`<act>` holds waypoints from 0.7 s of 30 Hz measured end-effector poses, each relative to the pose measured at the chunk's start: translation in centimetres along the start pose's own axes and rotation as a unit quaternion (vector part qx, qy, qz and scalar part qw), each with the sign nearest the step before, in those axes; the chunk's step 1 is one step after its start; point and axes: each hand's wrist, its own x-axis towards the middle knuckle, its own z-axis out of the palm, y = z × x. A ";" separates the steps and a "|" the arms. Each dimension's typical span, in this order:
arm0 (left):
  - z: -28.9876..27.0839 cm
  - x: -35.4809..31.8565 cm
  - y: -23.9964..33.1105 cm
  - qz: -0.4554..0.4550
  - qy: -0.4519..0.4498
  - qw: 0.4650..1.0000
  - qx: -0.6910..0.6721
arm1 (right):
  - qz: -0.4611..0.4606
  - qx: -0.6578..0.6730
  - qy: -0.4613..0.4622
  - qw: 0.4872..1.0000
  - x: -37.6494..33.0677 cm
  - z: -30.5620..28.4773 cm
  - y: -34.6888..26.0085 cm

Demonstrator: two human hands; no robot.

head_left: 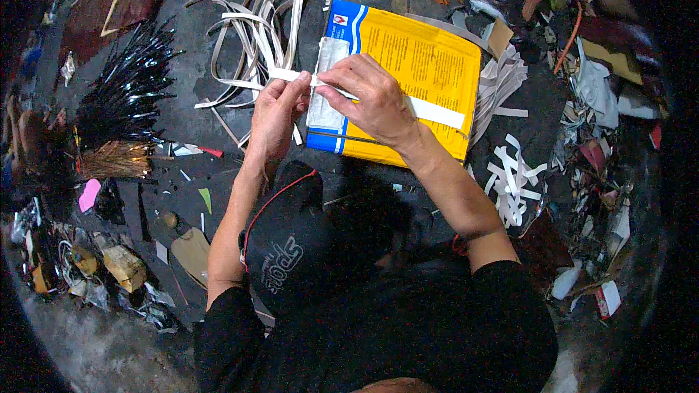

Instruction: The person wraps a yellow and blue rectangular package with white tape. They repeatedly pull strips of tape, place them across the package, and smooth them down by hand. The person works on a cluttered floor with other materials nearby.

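So both hands are in the middle here, close together over a flat packet. The left hand (275, 113) has its thumb pressed down on a white strip (282, 73), fingers curled underneath, so it's basically a pinch. The right hand (368, 94) is just beside it, thumb and index nearly closed on the same strip, the other fingers bent in.

The strip itself is narrow, flat, plain white and ribbon-like. One short end pokes out to the left of the left thumb, and the pinched bit sits between the two sets of fingertips. There's also a flat white length (437, 112) showing past the right wrist, lying across the packet. Can't tell if it's the same piece, since the right hand covers the middle.

Under the right hand is the packet (429, 44), mostly yellow with a blue side and wavy white lines, plus a pale grey pad (328, 119) on its left part. Just beyond the left hand there's a loose tangle of long pale strips (269, 36). More greyish strips (502, 84) stick out from the packet's right edge, and a heap of short white strips (512, 182) sits near the right forearm. Farther left: a shiny black bundle (124, 80) and some brown stalks (116, 161).
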 end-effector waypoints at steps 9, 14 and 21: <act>-3.5 2.6 -3.0 -0.005 -0.006 0.999 -0.048 | -0.016 0.002 -0.001 1.000 -0.2 0.0 0.1; -6.6 5.0 -4.3 -0.008 0.026 0.996 -0.090 | -0.013 -0.014 -0.016 1.000 0.1 -0.2 -0.2; -1.3 1.0 -0.2 -0.004 -0.057 0.993 -0.104 | 0.000 0.001 0.001 1.000 -0.1 0.1 0.1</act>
